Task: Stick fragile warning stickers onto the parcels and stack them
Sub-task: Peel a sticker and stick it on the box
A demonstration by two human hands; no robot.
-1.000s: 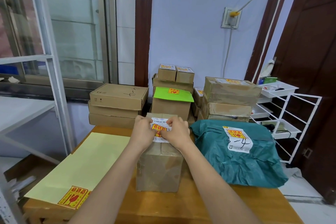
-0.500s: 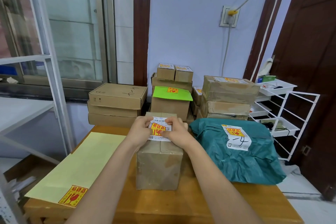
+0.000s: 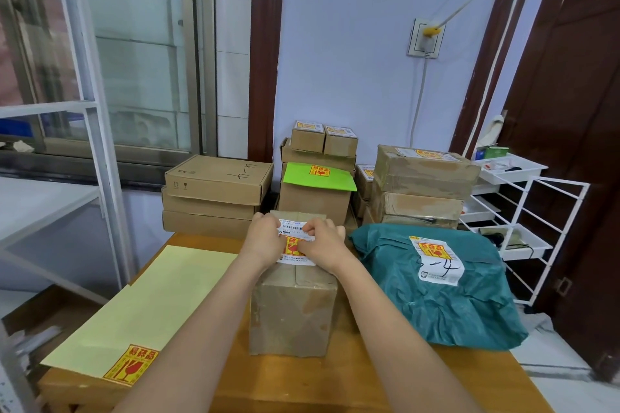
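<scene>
A tall brown taped parcel stands upright in the middle of the wooden table. On its top lies a white shipping label, and over the label a yellow-and-red fragile sticker. My left hand pinches the sticker's left edge with bent fingers. My right hand holds the right edge the same way. Both hands hide the sticker's sides. A pale yellow backing sheet lies at the left with one sticker on its near corner.
A teal plastic mailer bearing a fragile sticker lies right of the parcel. Stacked cardboard boxes, a green-topped box and taped parcels line the back. A white wire rack stands at right, a white shelf frame at left.
Both hands stay on top of the parcel. The sticker has shifted slightly lower on the white label, and more of the label's barcode shows above it.
</scene>
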